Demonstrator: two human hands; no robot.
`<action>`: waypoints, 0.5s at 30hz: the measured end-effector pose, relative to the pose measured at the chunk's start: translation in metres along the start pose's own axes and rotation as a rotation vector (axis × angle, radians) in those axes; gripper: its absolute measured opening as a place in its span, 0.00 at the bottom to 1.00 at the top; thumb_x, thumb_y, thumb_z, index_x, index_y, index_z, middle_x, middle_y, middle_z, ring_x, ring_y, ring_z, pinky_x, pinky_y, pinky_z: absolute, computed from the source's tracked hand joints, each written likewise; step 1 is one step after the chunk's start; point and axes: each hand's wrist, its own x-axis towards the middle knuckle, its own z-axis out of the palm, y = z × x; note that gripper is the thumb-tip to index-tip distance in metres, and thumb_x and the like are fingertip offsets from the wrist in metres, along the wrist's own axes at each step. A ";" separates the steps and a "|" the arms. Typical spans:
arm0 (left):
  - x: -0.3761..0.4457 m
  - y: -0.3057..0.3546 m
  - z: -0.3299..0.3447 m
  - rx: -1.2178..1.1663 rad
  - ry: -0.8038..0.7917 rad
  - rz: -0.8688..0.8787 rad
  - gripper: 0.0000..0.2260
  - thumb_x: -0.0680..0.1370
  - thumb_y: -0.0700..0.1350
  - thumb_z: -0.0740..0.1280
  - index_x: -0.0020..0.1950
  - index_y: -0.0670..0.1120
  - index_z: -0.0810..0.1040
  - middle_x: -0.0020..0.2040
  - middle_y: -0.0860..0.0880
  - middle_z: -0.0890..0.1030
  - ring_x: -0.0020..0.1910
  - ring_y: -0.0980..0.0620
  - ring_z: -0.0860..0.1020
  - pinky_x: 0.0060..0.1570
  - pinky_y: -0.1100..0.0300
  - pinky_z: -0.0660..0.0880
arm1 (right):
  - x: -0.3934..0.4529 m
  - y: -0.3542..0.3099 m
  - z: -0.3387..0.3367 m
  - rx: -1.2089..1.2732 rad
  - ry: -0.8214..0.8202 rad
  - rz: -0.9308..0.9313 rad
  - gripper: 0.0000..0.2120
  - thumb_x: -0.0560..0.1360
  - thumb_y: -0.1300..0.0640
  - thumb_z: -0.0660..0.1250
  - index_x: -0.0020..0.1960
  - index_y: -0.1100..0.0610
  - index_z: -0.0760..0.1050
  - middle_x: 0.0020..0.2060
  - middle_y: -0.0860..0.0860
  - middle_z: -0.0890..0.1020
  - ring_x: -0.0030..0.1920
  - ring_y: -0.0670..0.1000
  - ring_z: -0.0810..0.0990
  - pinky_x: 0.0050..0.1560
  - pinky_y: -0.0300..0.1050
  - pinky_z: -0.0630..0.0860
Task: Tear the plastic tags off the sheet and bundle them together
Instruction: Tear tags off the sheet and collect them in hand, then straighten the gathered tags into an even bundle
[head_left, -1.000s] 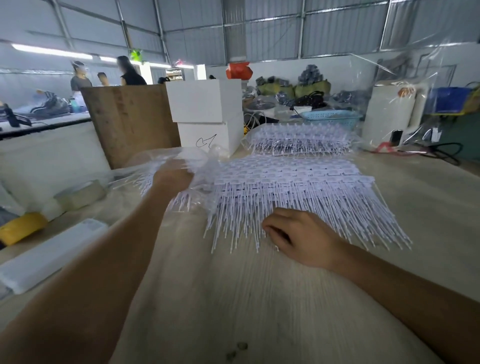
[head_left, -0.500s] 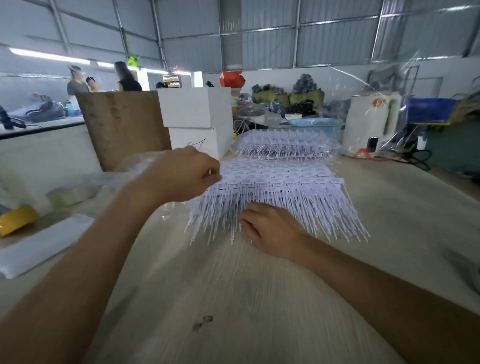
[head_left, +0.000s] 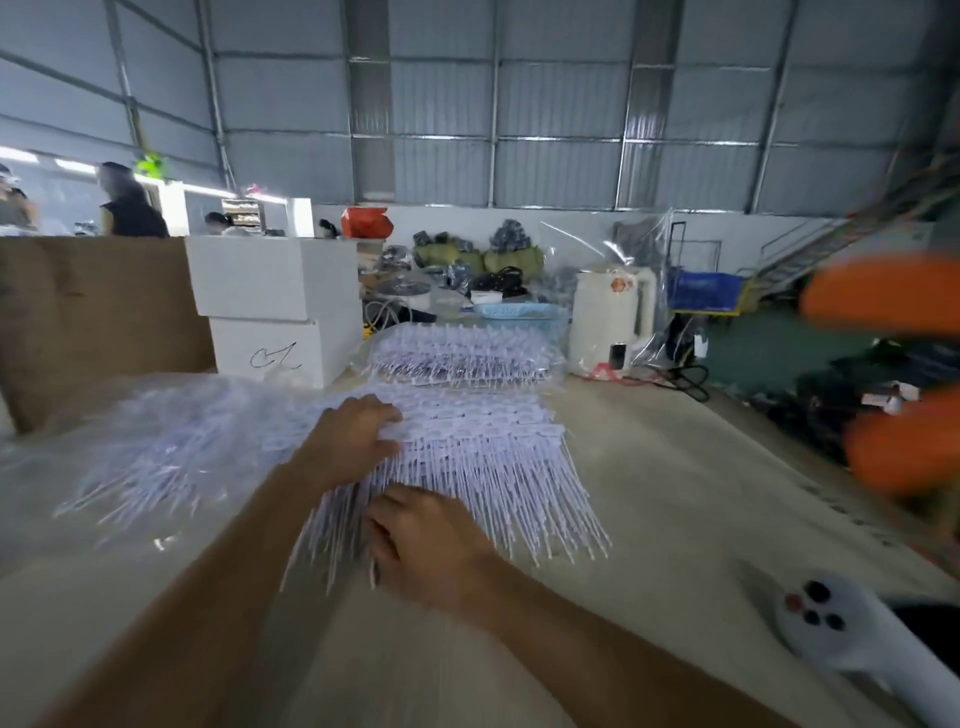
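Left hand (head_left: 358, 441) returned from the loose tags (head_left: 171, 447), fingers now flat on the sheet (head_left: 483, 452); right hand (head_left: 421, 540), loosely curled, pinning stems: next tear readied.

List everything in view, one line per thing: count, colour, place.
tag sheet: one, white, table centre, under both hands
loose tags: a pile, white, left of the sheet
wrapped tag stack: one, white, behind the sheet
boxes: two, white, stacked, back left
board: one, brown, far left
jug: one, white, back right
basket: one, pale blue, behind the stack
table: one, beige
left hand: on the sheet's upper part
right hand: on the tags' stems
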 end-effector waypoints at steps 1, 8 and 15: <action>0.000 0.001 0.000 -0.002 0.016 -0.001 0.21 0.79 0.53 0.69 0.72 0.52 0.74 0.69 0.48 0.73 0.69 0.45 0.70 0.65 0.49 0.67 | 0.000 0.000 0.000 0.005 -0.004 -0.001 0.09 0.80 0.58 0.61 0.48 0.60 0.78 0.44 0.56 0.80 0.42 0.59 0.80 0.41 0.55 0.78; 0.006 0.001 -0.018 -0.158 0.089 0.073 0.20 0.75 0.47 0.75 0.67 0.46 0.79 0.60 0.42 0.76 0.63 0.41 0.73 0.63 0.52 0.69 | -0.001 0.001 0.003 0.004 0.045 -0.013 0.13 0.80 0.55 0.57 0.48 0.59 0.78 0.44 0.55 0.79 0.43 0.58 0.80 0.40 0.55 0.78; 0.000 0.004 -0.028 -0.086 0.105 0.147 0.14 0.81 0.47 0.67 0.65 0.45 0.77 0.61 0.46 0.74 0.60 0.46 0.75 0.56 0.51 0.72 | -0.001 -0.002 0.003 0.030 0.072 -0.024 0.06 0.78 0.60 0.63 0.43 0.59 0.77 0.40 0.54 0.79 0.39 0.56 0.79 0.37 0.48 0.75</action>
